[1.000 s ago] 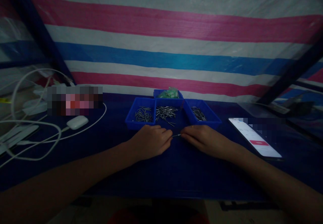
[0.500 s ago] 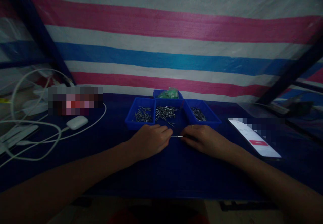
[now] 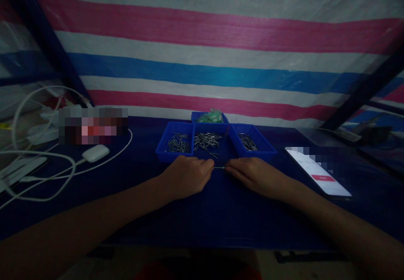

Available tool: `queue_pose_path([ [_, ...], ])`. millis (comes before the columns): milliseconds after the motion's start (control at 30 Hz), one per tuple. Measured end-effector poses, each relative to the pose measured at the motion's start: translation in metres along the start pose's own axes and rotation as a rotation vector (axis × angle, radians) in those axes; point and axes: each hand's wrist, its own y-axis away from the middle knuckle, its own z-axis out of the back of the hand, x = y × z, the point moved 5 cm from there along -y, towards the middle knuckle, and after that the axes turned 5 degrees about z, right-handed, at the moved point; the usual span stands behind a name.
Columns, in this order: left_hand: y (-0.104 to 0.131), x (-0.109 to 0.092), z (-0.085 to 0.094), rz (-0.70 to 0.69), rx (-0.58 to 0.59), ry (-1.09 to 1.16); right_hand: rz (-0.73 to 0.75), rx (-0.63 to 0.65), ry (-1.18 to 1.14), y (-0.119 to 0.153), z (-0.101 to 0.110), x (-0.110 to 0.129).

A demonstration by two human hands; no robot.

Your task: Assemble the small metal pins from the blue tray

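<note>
Between left hand (image 3: 191, 177) and right hand (image 3: 255, 174), near the blue bins (image 3: 168, 157), a thin metal rod (image 3: 219, 168) was held roughly level. Its ends were pinched in curled fingers, both hands nearly closed; only its middle was exposed. Metal pieces (image 3: 206, 140) were piled beyond.

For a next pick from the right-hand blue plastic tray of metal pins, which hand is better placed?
Probably the right hand: it lies just in front of that blue plastic tray; the left hand sits by the leftmost tray. Both seem to pinch a thin metal rod.
</note>
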Motion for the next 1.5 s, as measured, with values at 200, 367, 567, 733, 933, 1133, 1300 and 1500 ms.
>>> queue_pose_path([
  [200,-0.001,0.001,0.001,0.018,-0.002,-0.012,0.031,-0.019,0.033,-0.001,0.001,0.002],
  [367,-0.001,0.0,0.0,-0.01,0.002,0.005,0.008,-0.018,0.009,-0.001,0.002,0.001],
  [567,-0.001,0.003,-0.002,0.056,0.043,0.011,0.023,-0.107,0.029,0.0,0.007,0.004],
  [733,-0.002,0.004,0.001,0.087,0.041,0.085,0.0,-0.143,0.161,0.002,0.016,0.002],
  [933,-0.001,0.0,-0.001,0.013,0.077,0.038,-0.424,-0.297,0.518,0.016,0.051,-0.042],
  [1133,0.0,0.0,-0.004,0.003,0.064,-0.033,-0.224,-0.376,0.319,0.008,0.041,-0.029],
  [1300,0.001,0.002,-0.008,0.038,0.088,-0.057,0.064,-0.174,0.051,-0.007,-0.002,0.006],
  [1500,0.001,0.004,-0.008,0.097,0.131,-0.018,0.038,-0.095,0.062,-0.012,-0.018,-0.004],
])
